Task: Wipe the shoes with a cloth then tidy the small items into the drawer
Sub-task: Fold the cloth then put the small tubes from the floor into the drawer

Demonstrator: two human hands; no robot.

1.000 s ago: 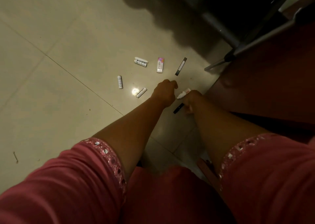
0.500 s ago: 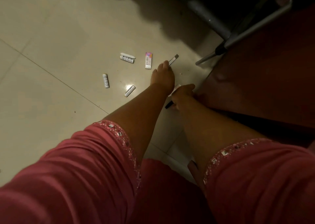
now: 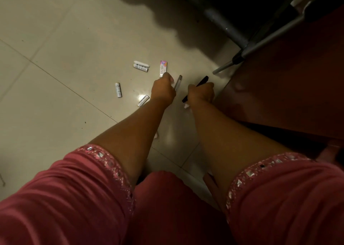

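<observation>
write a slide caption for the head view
Left hand lifts a flat grey stick, right hand grips a black pen; white batteries remain on the floor.

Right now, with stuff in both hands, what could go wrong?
The right hand already holds a black pen and something white under it, so grabbing more might make one slip. The left hand pinches the thin strip only by its end, so it could drop. The batteries on the floor are round and might roll if bumped.

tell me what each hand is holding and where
Left hand: thin grey flat stick, gripped at its near end. Right hand: slim black pen, gripped mid-shaft.
</observation>
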